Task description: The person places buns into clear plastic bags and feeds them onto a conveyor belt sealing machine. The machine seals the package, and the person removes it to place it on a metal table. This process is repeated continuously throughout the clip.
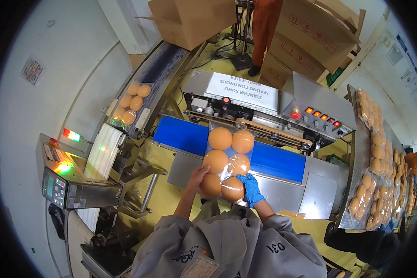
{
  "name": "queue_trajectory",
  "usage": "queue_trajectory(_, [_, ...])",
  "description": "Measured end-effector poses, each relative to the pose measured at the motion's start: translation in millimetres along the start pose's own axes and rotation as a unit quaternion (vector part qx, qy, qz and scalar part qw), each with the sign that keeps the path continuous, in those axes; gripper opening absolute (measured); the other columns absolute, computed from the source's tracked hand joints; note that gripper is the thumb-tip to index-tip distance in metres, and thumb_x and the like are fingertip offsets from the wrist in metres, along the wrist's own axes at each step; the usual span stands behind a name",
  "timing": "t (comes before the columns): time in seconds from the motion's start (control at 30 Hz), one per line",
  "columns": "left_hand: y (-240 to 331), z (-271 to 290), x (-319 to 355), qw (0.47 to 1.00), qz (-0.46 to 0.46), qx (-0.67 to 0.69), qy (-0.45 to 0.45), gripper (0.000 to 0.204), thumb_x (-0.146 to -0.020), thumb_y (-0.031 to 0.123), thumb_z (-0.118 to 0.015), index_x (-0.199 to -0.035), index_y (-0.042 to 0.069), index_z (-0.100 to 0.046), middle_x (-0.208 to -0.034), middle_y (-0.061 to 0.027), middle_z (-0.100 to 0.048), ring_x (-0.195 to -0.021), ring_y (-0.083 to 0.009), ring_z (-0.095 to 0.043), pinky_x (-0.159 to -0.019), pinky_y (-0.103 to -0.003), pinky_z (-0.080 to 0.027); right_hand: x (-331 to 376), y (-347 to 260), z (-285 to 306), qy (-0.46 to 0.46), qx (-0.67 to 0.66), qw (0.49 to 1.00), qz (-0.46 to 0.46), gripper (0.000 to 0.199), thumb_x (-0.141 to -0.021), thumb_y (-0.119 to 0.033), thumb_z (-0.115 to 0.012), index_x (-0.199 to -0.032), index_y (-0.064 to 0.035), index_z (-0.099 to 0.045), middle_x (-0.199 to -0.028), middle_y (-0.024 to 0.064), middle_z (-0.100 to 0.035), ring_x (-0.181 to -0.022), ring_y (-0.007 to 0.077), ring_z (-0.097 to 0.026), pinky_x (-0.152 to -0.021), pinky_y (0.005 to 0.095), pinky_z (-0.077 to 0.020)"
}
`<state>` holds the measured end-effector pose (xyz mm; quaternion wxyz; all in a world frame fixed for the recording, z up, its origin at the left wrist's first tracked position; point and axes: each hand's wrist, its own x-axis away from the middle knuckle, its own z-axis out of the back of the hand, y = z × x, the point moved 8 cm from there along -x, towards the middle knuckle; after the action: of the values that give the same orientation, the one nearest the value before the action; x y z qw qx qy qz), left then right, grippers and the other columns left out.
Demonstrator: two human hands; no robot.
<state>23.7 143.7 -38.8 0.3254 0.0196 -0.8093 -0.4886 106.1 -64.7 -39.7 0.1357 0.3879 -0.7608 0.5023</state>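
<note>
A transparent plastic bag of round brown buns (216, 161) lies in front of me, the buns in two columns. Its far end rests on the blue conveyor belt (278, 162), up against the band sealer (268, 111). My bare left hand (199, 178) grips the bag's left side near the closest buns, fingers closed on the film. On the opposite side my right hand (250, 189), in a blue glove, is closed on the bag beside the near right bun. Part of each hand's fingers is hidden by the bag.
Another bag of buns (133, 103) sits on a dark conveyor (160, 65) at the left, near a checkweigher (78, 180) with lit lamps. A metal rack table (350, 185) at right carries several bagged buns (377, 153). Cardboard boxes (306, 41) and a person's orange trousers (265, 32) are behind.
</note>
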Motion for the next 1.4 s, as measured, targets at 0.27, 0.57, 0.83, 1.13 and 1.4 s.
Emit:
queue_trajectory(0.27, [7, 66, -21, 0.999, 0.008, 0.042, 0.004, 0.029, -0.084, 0.027, -0.065, -0.094, 0.001, -0.059, -0.082, -0.0025, -0.059, -0.074, -0.0101, -0.057, -0.065, -0.025, -0.048, -9, 23, -59, 0.035, 0.015, 0.999, 0.018, 0.012, -0.082, -0.014, -0.066, -0.080, -0.0066, -0.057, -0.073, 0.0025, -0.059, -0.060, 0.0119, -0.056, -0.055, 0.0267, -0.0474])
queue_trajectory(0.57, [22, 121, -13, 0.995, -0.014, 0.088, 0.037, 0.022, -0.085, 0.022, -0.064, -0.091, 0.002, -0.057, -0.081, -0.0031, -0.059, -0.072, -0.0098, -0.057, -0.065, -0.024, -0.047, -20, 51, -106, 0.034, 0.051, 0.998, 0.019, 0.013, -0.081, -0.017, -0.067, -0.084, -0.0068, -0.058, -0.076, 0.0025, -0.060, -0.063, 0.0116, -0.055, -0.057, 0.0265, -0.0465])
queue_trajectory(0.83, [35, 169, 31, 0.994, -0.038, 0.055, 0.083, 0.032, -0.083, 0.023, -0.066, -0.102, 0.000, -0.056, -0.092, -0.0056, -0.061, -0.080, -0.0129, -0.059, -0.070, -0.027, -0.049, -34, 89, -142, -0.006, 0.166, 0.985, 0.053, 0.013, -0.082, -0.012, -0.065, -0.092, -0.0048, -0.060, -0.079, 0.0008, -0.061, -0.070, 0.0091, -0.055, -0.063, 0.0228, -0.0455])
queue_trajectory(1.13, [18, 265, 180, 0.985, -0.045, 0.100, 0.130, 0.041, -0.078, 0.017, -0.068, -0.113, 0.000, -0.053, -0.102, -0.0090, -0.061, -0.091, -0.0179, -0.061, -0.079, -0.031, -0.050, -2, 169, -244, -0.224, 0.375, 0.897, -0.062, 0.020, -0.085, -0.019, -0.064, -0.100, -0.0059, -0.062, -0.094, 0.0020, -0.061, -0.088, 0.0092, -0.053, -0.078, 0.0237, -0.0440])
queue_trajectory(1.4, [-71, 439, 382, 0.854, -0.143, 0.304, 0.398, 0.033, -0.080, 0.019, -0.060, -0.106, -0.001, -0.054, -0.097, -0.0138, -0.060, -0.087, -0.0262, -0.060, -0.077, -0.040, -0.051, 31, 187, -275, -0.327, 0.341, 0.868, -0.154, 0.029, -0.089, -0.023, -0.058, -0.110, -0.0036, -0.060, -0.100, 0.0042, -0.060, -0.090, 0.0125, -0.055, -0.081, 0.0249, -0.0448])
